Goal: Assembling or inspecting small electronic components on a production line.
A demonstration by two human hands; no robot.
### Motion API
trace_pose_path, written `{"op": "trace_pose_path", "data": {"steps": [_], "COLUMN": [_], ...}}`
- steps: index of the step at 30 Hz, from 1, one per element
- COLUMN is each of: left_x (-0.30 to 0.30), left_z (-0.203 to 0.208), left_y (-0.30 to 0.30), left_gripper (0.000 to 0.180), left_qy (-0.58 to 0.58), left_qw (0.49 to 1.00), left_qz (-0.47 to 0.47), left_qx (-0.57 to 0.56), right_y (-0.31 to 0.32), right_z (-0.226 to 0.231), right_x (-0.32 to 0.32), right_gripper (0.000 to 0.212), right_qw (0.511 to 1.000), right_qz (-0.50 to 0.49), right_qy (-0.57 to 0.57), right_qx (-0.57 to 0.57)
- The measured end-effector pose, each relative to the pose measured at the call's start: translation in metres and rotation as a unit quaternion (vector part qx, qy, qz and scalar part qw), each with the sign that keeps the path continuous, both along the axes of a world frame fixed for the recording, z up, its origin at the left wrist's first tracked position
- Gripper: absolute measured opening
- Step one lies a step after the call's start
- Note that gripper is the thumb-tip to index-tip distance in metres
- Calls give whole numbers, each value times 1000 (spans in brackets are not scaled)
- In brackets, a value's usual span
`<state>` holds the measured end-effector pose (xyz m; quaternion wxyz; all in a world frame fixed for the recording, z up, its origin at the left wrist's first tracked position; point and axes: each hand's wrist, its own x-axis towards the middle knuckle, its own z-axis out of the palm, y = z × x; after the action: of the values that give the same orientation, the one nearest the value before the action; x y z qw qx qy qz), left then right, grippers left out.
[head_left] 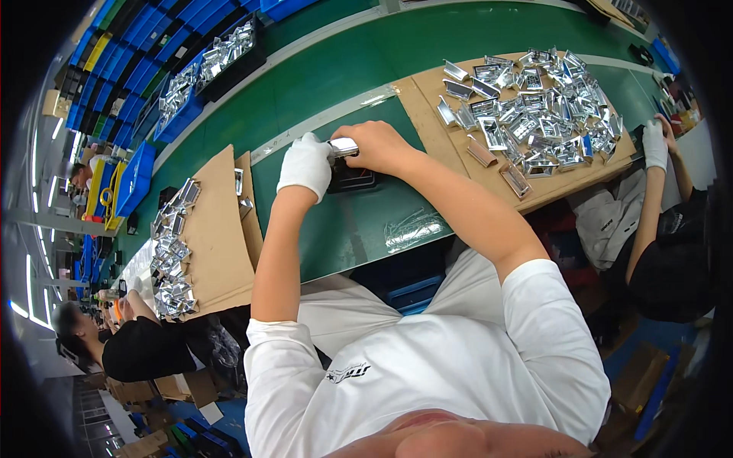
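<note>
A shiny chrome-coloured metal part (pixel 344 146) is held between my two hands over the green table (pixel 328 248). My left hand (pixel 306 164), in a white glove, is closed on the part's left end. My bare right hand (pixel 376 145) curls round its right end, and the fingers hide much of the part. Just below the hands sits a black block or fixture (pixel 356 182), partly covered by them, so its kind is unclear. A crumpled piece of clear plastic film (pixel 412 231) lies nearer my body on the table.
On the right, cardboard (pixel 427 114) bears a heap of chrome parts (pixel 534 114). More chrome parts (pixel 172 252) lie beside left-hand cardboard (pixel 217 229). Beyond runs a green belt (pixel 321 76), with parts-filled bins (pixel 180 107) at the far left. Co-workers sit on both sides (pixel 672 244).
</note>
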<state>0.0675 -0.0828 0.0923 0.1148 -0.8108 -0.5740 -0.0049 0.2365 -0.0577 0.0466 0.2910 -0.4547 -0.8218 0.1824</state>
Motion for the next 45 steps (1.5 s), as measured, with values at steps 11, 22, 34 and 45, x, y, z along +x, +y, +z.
{"op": "trace_pose_path", "data": {"steps": [11, 22, 34, 45], "left_x": [-5, -32, -29, -12], "left_z": [5, -4, -38, 19], "left_y": [-14, 17, 35, -12], "left_gripper": [25, 26, 21, 19], "left_qy": [-243, -424, -401, -164], "left_qw": [954, 892, 913, 978], "left_qz": [58, 78, 79, 10], "left_qx": [-165, -137, -15, -127], "right_y": [0, 2, -3, -2], "right_z": [-4, 4, 17, 11], "right_x": [0, 3, 0, 3], "right_gripper": [38, 37, 37, 38], "right_qw": [1000, 998, 994, 996], "right_qz": [-9, -16, -25, -16], "right_qy": [6, -62, -104, -82], "right_qx": [2, -20, -30, -40]}}
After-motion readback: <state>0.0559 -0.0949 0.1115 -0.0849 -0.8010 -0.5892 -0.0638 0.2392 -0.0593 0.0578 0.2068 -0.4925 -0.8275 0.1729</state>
